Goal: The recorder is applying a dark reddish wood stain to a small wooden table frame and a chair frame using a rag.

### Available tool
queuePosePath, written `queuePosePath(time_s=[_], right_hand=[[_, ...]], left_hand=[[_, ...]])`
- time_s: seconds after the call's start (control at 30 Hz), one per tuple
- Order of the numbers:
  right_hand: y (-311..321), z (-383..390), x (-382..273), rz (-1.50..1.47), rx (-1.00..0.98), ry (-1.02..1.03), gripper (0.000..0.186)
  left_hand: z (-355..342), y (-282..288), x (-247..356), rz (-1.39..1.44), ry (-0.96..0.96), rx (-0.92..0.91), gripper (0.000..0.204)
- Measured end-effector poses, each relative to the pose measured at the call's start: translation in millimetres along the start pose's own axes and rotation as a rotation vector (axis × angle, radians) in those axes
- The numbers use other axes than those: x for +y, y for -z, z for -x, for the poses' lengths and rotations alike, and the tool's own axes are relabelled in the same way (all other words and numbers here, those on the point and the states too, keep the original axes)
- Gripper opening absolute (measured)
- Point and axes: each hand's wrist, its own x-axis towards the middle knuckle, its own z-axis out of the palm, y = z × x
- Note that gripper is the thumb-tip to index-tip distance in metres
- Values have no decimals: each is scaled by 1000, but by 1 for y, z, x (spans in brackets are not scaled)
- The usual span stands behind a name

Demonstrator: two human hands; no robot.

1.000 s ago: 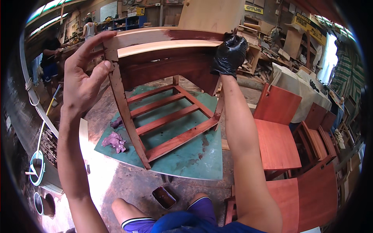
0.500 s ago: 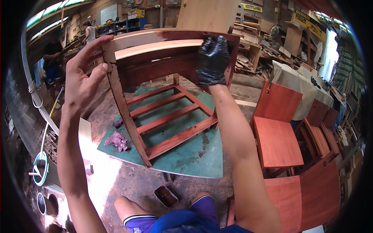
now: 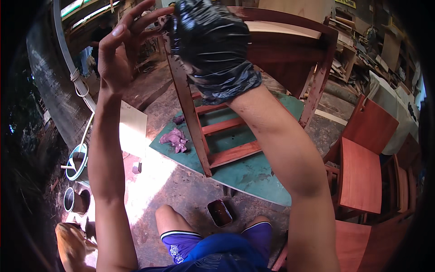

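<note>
A wooden chair frame (image 3: 265, 156), partly coated in dark reddish-brown stain, stands on a green board (image 3: 244, 181). At the top left corner of its backrest is my right hand (image 3: 210, 50), in a wrinkled black plastic glove. The glove looks closed over the corner; its palm and anything in it are hidden. My bare left hand (image 3: 120, 54) is raised beside the same corner. Its fingers are spread and bent toward the post, fingertips at the wood and thumb apart from it. A crumpled purple rag (image 3: 175, 140) lies on the board. Between my knees sits a small tray (image 3: 220, 213) of dark liquid.
Finished reddish chairs (image 3: 361, 174) crowd the right side. A cloth-covered table (image 3: 398, 109) stands behind them. To my left are a bucket (image 3: 78, 161), a grey pot (image 3: 74, 201) and a tan animal (image 3: 72, 247). Wood scraps (image 3: 342, 54) pile up at the back right.
My gloved right hand has moved from the backrest's top right to its top left corner. My left thumb has come off the post. The view has shifted, so the chair frame appears further right.
</note>
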Motion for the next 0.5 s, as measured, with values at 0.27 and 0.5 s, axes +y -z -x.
queuePosePath(time_s=[0.27,0.5], right_hand=[[45,-1,20,240,105,-376,11],[-11,-17,-18,116,93,-45,16]], left_hand=[[-12,-19,0,-90,-102,-22,89],[-8,10,-9,133,-61,-31,100]])
